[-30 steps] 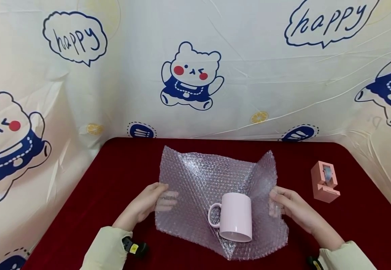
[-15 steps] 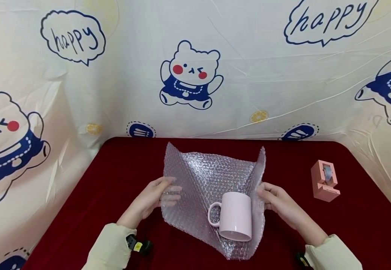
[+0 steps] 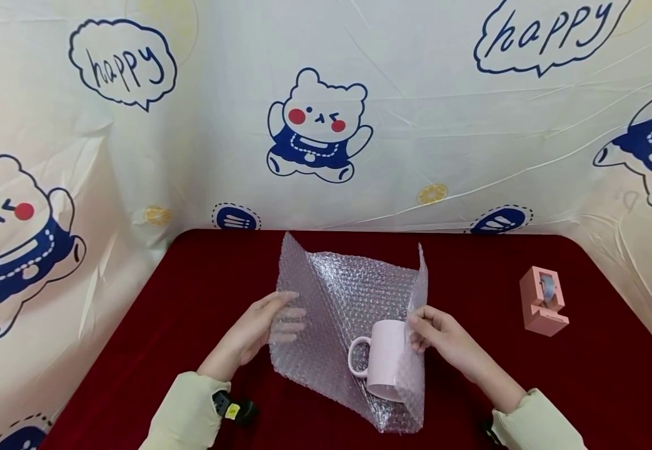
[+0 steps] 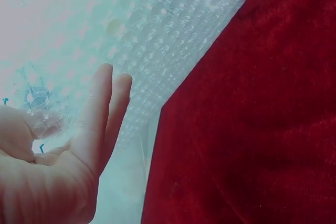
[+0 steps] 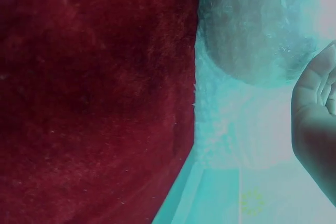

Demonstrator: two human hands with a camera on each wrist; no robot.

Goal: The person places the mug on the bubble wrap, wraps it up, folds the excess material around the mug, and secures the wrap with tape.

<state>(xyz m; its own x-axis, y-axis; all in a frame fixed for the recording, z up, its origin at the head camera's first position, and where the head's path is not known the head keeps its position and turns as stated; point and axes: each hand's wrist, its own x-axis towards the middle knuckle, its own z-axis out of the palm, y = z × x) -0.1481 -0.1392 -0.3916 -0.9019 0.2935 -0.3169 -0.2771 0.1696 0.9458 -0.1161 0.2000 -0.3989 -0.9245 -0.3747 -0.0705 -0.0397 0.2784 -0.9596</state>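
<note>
A pale pink mug (image 3: pixel 384 362) lies on its side on a sheet of clear bubble wrap (image 3: pixel 331 369), its handle to the left. My left hand (image 3: pixel 258 325) pinches the sheet's raised left edge between thumb and index finger; the other fingers show through the plastic behind it. In the left wrist view two fingers (image 4: pixel 100 114) stretch out behind the bubble wrap (image 4: pixel 173 35). My right hand (image 3: pixel 438 331) pinches the right edge, which stands up and overlaps the mug's right side. Through the plastic, the right wrist view shows the mug's rounded outline (image 5: pixel 252 40).
A pink tape dispenser (image 3: pixel 544 303) with a roll of tape stands at the right on the dark red tablecloth (image 3: pixel 202 275). Behind the table hangs a white curtain (image 3: pixel 416 150) printed with bears. A dark strap device (image 3: pixel 235 409) sits at the left wrist.
My right hand has moved left, folding the right side of the bubble wrap up and over part of the mug. My left hand has shifted slightly right, raising the left side.
</note>
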